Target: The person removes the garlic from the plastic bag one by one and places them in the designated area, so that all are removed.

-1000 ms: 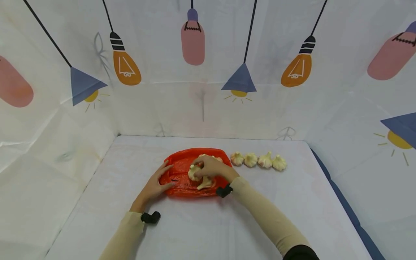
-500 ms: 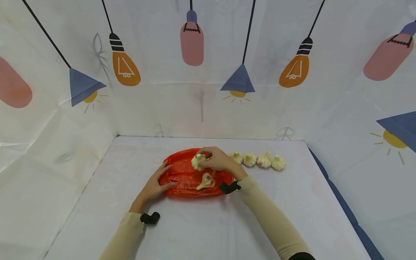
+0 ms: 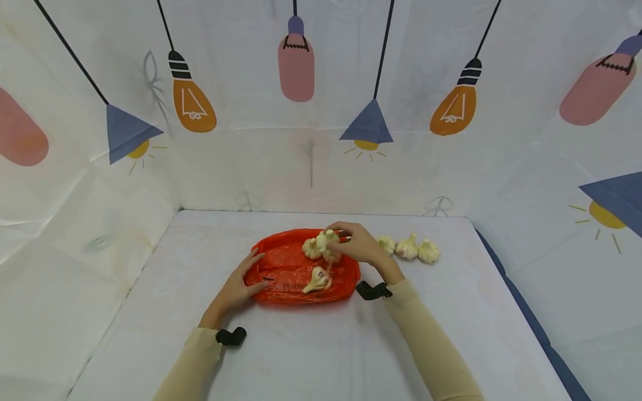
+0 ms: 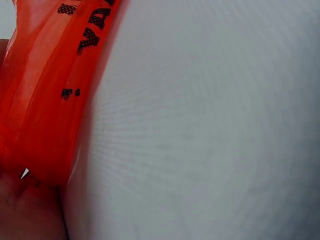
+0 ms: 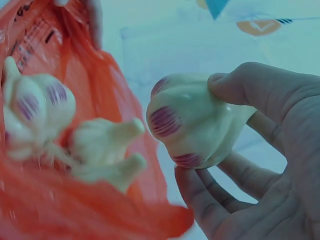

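Note:
My left hand [image 3: 237,287] rests at the left end of an orange-red plastic bag [image 3: 283,262], thumb and fingers spread apart along its edge. In the left wrist view, printed bag plastic [image 4: 47,120] covers much of the left side. Over the bag's far right part, my right hand [image 3: 358,245] pinches a garlic bulb [image 5: 192,120] between thumb and fingertips; purple streaks mark the bulb. More garlic lies in the bag, including a bulb [image 3: 317,280] near its front and another bulb [image 3: 312,249] farther back. Some bulbs there are partly hidden.
Right of the bag, a row of garlic bulbs [image 3: 407,247] sits on the white table [image 3: 301,351]; my right hand hides its left end. A white sheet printed with lamps [image 3: 311,167] hangs behind the table and along both sides.
My right hand has lifted a garlic bulb from the bag's middle and carried it back and to the right. Other bulbs inside have come into view. My left hand stays put.

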Demonstrator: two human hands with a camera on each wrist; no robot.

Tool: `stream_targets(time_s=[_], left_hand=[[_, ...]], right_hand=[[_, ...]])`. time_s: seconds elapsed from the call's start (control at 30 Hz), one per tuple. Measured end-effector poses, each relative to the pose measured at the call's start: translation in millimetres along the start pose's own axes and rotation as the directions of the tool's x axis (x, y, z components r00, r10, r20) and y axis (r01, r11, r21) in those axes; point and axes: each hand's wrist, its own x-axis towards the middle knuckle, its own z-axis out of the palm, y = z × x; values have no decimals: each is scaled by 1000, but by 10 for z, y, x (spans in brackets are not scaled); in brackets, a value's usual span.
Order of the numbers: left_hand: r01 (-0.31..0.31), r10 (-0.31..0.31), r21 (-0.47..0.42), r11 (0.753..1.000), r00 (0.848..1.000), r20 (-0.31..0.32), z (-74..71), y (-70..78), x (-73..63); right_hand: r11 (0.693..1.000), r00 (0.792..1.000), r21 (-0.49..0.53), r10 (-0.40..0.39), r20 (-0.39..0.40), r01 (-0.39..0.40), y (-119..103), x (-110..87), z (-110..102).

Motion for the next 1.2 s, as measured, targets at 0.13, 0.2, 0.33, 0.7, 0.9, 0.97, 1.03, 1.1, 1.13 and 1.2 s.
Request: stream_targets(time_s=[0.13, 0.2, 0.33, 0.7, 0.9, 0.97, 1.03, 1.1, 1.13, 1.2], left_hand=[[-21, 21, 7, 1000, 1000, -2, 1, -3, 1], [-27, 27, 9, 1000, 1000, -2, 2, -4, 5], [-25, 25, 2, 1000, 1000, -3, 4, -3, 11], [-10, 10, 6, 1000, 1000, 1, 4, -3, 11], [-5, 5, -7, 1000, 1000, 3, 7, 2, 13], [0, 0, -4, 1000, 1000, 3, 5, 2, 10], [0, 0, 2, 1000, 1000, 4, 3, -1, 7], [0, 0, 2, 1000, 1000, 3, -1, 3, 5], [0, 0, 3, 1000, 1000, 3, -2, 1, 5], [-3, 3, 4, 1000, 1000, 3, -3, 1, 7]], right_hand=[[1000, 999, 0, 20, -47, -20, 41, -110, -105], [999, 997, 5, 47, -65, -47, 67, -167, -155], [994, 990, 41, 105, -97, -102, 119, -283, -246], [991, 966, 40, 135, -219, -129, 362, -517, -372], [985, 959, 26, 172, -227, -171, 546, -592, -364], [984, 957, 16, 177, -228, -178, 616, -605, -338], [985, 959, 10, 172, -223, -174, 678, -616, -307], [985, 960, 0, 169, -224, -174, 728, -629, -273], [985, 961, -8, 165, -222, -172, 757, -636, -255], [987, 964, -9, 157, -215, -163, 809, -646, -218]])
